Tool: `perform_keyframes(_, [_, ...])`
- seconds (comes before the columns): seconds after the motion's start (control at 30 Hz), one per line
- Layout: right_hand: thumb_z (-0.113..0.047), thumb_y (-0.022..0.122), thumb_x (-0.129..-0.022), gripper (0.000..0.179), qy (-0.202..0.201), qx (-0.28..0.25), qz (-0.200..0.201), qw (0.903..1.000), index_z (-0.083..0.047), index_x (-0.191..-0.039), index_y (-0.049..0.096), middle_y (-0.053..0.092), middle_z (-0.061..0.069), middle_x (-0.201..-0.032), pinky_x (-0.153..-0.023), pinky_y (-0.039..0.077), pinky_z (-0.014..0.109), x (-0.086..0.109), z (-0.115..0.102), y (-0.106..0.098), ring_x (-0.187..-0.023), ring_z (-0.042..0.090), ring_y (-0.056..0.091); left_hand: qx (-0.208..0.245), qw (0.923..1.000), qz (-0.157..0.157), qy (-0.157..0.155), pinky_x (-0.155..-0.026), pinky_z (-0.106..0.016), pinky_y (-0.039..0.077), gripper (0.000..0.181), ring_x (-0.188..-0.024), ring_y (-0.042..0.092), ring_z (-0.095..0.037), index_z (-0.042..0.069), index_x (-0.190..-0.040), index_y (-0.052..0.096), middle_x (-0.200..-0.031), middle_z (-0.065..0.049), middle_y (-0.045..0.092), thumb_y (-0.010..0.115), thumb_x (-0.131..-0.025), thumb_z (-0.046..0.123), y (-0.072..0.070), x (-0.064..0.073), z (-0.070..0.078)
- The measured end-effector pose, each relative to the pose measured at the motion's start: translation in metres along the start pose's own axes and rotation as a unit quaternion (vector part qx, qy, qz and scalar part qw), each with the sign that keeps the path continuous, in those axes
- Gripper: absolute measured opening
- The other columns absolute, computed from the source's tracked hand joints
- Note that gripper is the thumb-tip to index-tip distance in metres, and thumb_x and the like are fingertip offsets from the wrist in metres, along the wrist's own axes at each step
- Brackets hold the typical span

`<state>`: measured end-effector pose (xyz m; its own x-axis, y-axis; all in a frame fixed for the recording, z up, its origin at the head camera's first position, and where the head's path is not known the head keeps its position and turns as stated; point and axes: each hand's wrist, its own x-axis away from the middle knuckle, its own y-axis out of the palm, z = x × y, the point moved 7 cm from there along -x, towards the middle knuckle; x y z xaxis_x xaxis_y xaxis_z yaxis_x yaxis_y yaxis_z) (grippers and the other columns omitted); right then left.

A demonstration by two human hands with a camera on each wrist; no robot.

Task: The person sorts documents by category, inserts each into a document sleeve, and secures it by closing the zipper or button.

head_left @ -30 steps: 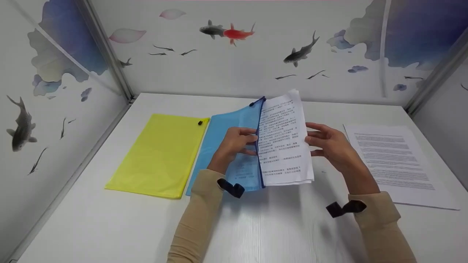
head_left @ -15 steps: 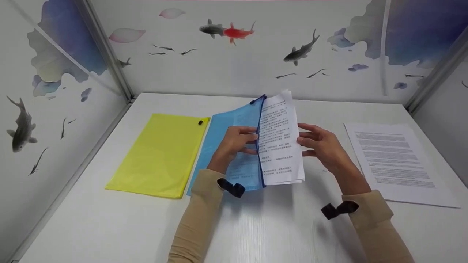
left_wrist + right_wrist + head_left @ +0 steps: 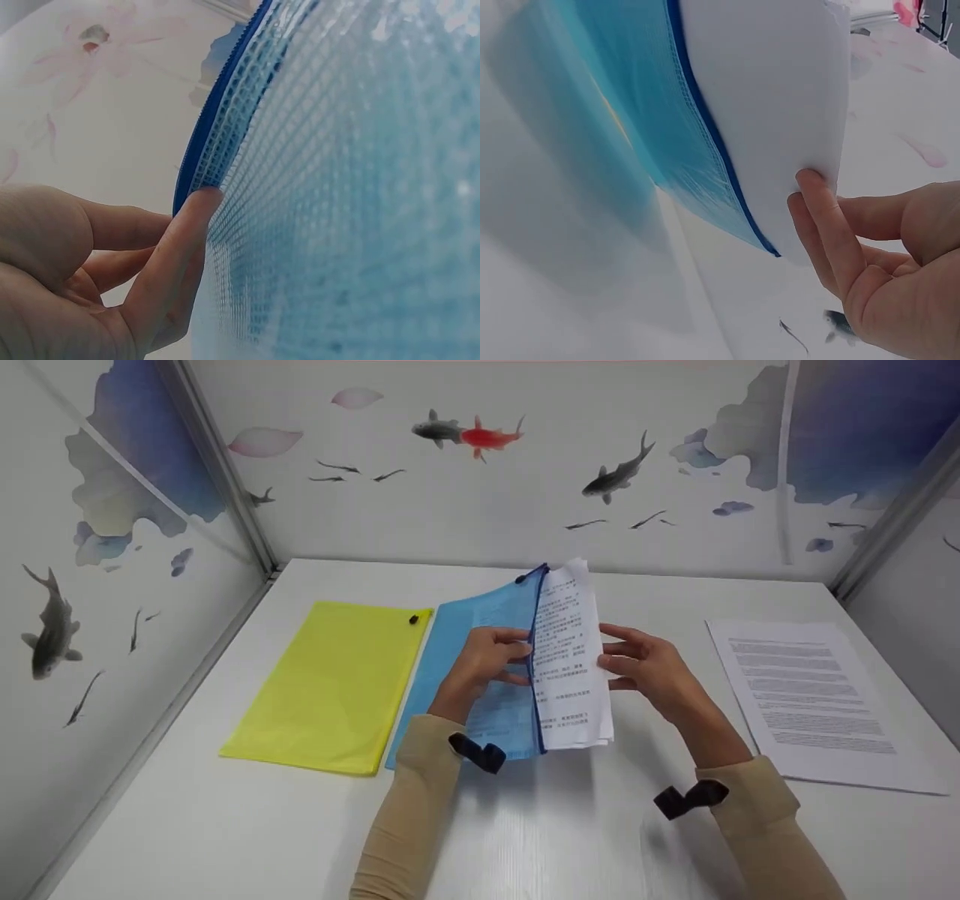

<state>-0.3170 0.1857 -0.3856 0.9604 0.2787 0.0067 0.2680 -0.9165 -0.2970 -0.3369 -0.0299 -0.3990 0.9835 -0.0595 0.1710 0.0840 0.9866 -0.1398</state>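
Observation:
A blue mesh zipper pouch [image 3: 457,637] is tilted up along its dark blue zipper edge, its left side low on the table. My left hand [image 3: 484,660] pinches that zipper edge, thumb on the near face, as the left wrist view also shows on the pouch [image 3: 337,210]. A stack of printed sheets [image 3: 566,667] is partly inside the pouch and sticks out to the right. With thumb and fingers my right hand [image 3: 649,667] pinches the stack's outer edge. In the right wrist view the fingers [image 3: 829,225] lie against the blank back of the paper [image 3: 772,97].
On the left a yellow zipper pouch [image 3: 330,682] lies flat beside the blue one. Another stack of printed paper [image 3: 817,697] rests on the table at the right. A white panel [image 3: 495,510] painted with fish stands behind the white table [image 3: 525,825].
My right hand has moved left, and the sheets have slid farther into the blue pouch, so a narrower strip shows. My left hand keeps its grip on the zipper edge.

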Motion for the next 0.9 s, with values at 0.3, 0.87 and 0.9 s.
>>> perform_keyframes(0.3, [-0.028, 0.067, -0.083, 0.065, -0.011, -0.003, 0.002, 0.9999, -0.023, -0.14, 0.037, 0.054, 0.007, -0.129, -0.082, 0.055, 0.034, -0.005, -0.01, 0.009, -0.1, 0.026, 0.063, 0.003, 0.9999, 0.01, 0.005, -0.063, -0.03, 0.057, 0.026, -0.085, 0.067, -0.016, 0.016, -0.112, 0.066, -0.099, -0.002, 0.066, 0.064, -0.086, 0.015, 0.003, -0.002, 0.004])
perform_keyframes(0.87, [-0.019, 0.062, -0.087, 0.058, 0.007, 0.004, -0.014, 0.9999, -0.02, -0.139, 0.037, 0.053, 0.01, -0.129, -0.078, 0.055, 0.033, -0.021, -0.011, 0.052, -0.104, 0.026, 0.063, -0.001, 1.0, 0.002, -0.001, -0.065, -0.03, 0.057, 0.028, -0.085, 0.067, -0.018, 0.019, -0.113, 0.066, -0.101, -0.003, 0.065, 0.064, -0.086, 0.018, 0.001, 0.003, -0.002])
perform_keyframes(0.9, [-0.018, 0.062, -0.087, 0.058, 0.008, 0.003, -0.015, 0.9998, -0.019, -0.139, 0.037, 0.053, 0.01, -0.129, -0.078, 0.055, 0.033, -0.021, -0.01, 0.053, -0.104, 0.026, 0.063, -0.005, 1.0, 0.003, 0.0, -0.065, -0.03, 0.057, 0.028, -0.085, 0.067, -0.018, 0.019, -0.114, 0.066, -0.102, -0.003, 0.065, 0.064, -0.086, 0.018, 0.001, 0.003, -0.003])
